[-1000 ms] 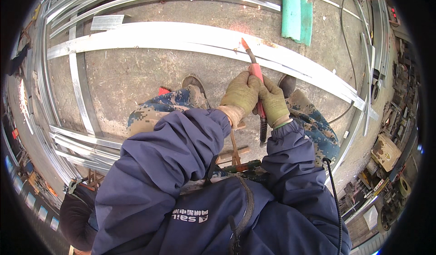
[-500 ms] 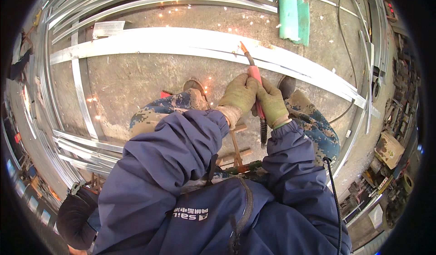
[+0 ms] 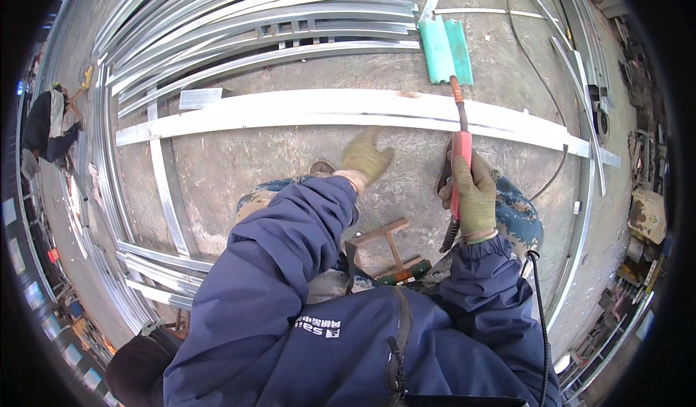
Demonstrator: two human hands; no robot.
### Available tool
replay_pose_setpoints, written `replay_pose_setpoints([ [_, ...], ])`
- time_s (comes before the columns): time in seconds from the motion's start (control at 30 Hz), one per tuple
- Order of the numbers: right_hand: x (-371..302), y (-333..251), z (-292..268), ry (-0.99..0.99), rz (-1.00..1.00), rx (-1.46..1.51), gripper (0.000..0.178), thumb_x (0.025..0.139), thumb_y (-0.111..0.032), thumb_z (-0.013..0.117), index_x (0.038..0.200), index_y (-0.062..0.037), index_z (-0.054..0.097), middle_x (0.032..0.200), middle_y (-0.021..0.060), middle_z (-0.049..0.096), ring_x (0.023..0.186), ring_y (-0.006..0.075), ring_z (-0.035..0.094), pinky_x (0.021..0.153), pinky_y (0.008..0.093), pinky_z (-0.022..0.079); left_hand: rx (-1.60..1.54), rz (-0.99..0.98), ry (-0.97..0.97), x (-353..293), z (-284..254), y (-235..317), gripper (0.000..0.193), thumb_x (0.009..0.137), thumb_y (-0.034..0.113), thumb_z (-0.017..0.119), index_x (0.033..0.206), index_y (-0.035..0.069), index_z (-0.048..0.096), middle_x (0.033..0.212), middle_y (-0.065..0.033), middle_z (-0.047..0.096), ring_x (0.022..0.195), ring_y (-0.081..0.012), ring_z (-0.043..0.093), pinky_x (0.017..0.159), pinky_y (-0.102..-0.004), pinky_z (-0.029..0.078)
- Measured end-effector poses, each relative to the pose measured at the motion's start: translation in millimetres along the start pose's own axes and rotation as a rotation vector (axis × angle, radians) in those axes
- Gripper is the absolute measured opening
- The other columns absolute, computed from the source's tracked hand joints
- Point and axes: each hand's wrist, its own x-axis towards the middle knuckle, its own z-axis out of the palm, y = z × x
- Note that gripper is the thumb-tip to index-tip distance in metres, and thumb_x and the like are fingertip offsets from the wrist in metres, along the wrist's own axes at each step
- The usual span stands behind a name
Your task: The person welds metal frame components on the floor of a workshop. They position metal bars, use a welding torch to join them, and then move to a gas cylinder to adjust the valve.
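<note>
My right hand [image 3: 475, 202], in an olive work glove, is wrapped round the red handle of a welding torch [image 3: 462, 146]. The torch points away from me, and its nozzle end overlaps the far edge of a long bright metal bar [image 3: 290, 108] in the view. My left hand [image 3: 368, 158], gloved alike, is off the torch. It hovers by the near edge of the bar with thumb and fingers apart, slightly blurred, and holds nothing I can see. Whether its fingertips touch the bar, I cannot tell.
Turquoise sheet pieces [image 3: 444, 48] lie just past the torch tip. Long metal profiles [image 3: 268, 21] are stacked at the far side, others on the left [image 3: 163, 262]. A dark cable [image 3: 540, 66] crosses the floor at right. A small wooden-looking frame [image 3: 391, 244] stands between my legs.
My left hand has let go of the torch and moved left. My right hand has carried the torch right, off its spot on the bar. The glow and sparks are gone; the view has shifted.
</note>
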Motion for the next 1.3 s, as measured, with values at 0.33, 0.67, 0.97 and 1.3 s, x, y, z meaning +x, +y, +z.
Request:
replay_pose_setpoints([
  [0.33, 4, 7, -23, -0.026, -0.010, 0.028, 0.048, 0.105, -0.030, 0.063, 0.146, -0.0054, 0.056, 0.084, -0.0015, 0.060, 0.057, 0.0080, 0.056, 0.048, 0.0251, 0.044, 0.936, 0.278, 0.478, 103, -32, -117, 0.059, 0.074, 0.025, 0.083, 0.126, 0.010, 0.060, 0.123, -0.0096, 0.063, 0.111, -0.0345, 0.061, 0.091, -0.0480, 0.052],
  [0.67, 17, 15, -4, -0.151, 0.104, -0.005, 0.065, 0.102, -0.036, 0.068, 0.152, -0.0002, 0.048, 0.105, 0.0095, 0.068, 0.077, 0.0118, 0.062, 0.068, 0.0282, 0.052, 0.964, 0.335, 0.279, 102, -35, -117, 0.074, 0.070, 0.030, 0.090, 0.132, 0.012, 0.053, 0.132, -0.0113, 0.057, 0.125, -0.0346, 0.053, 0.110, -0.0501, 0.039],
  [0.97, 17, 21, 3, -0.155, 0.063, -0.110, 0.067, 0.101, -0.039, 0.068, 0.153, -0.0026, 0.047, 0.113, 0.0137, 0.071, 0.085, 0.0150, 0.065, 0.076, 0.0304, 0.055, 1.040, 0.343, 0.106, 103, -31, -126, 0.064, 0.072, 0.020, 0.085, 0.129, 0.013, 0.056, 0.122, -0.0100, 0.060, 0.115, -0.0327, 0.058, 0.097, -0.0476, 0.047],
  [1.3, 11, 18, 14, -0.149, 0.078, -0.083, 0.054, 0.101, -0.032, 0.067, 0.147, -0.0056, 0.055, 0.081, 0.0001, 0.061, 0.061, 0.0079, 0.054, 0.054, 0.0260, 0.046, 0.845, 0.392, 0.144, 111, -58, -100, 0.032, 0.080, 0.013, 0.071, 0.111, 0.017, 0.075, 0.106, -0.0155, 0.070, 0.104, -0.0373, 0.066, 0.087, -0.0494, 0.053],
])
